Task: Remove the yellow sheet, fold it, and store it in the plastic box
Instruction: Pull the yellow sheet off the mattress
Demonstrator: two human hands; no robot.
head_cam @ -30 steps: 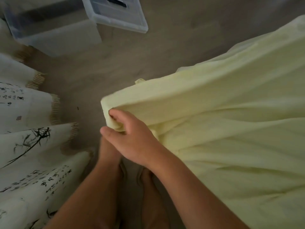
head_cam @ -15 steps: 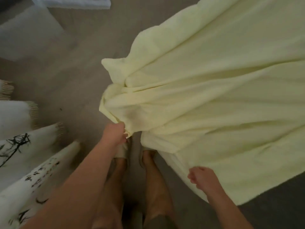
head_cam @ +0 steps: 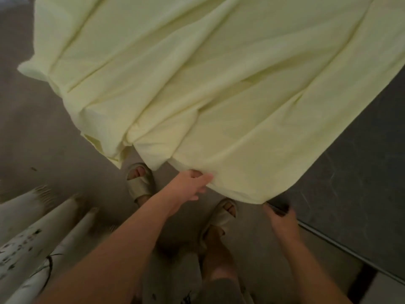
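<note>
Yellow sheet [head_cam: 219, 84]: now spread wider, trailing off dark bed [head_cam: 361, 172] above floor [head_cam: 32, 128]. Left hand [head_cam: 190, 185]: shifted along, fingers pinching lower edge. Right hand [head_cam: 281, 219]: now at lower corner, grip unclear.

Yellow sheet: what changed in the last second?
The right hand let go of the yellow sheet and dropped to its lower corner; whether it grips there is unclear. The left hand took over, holding the near edge. The plastic box left view. Unchanged: printed curtains at left.
</note>
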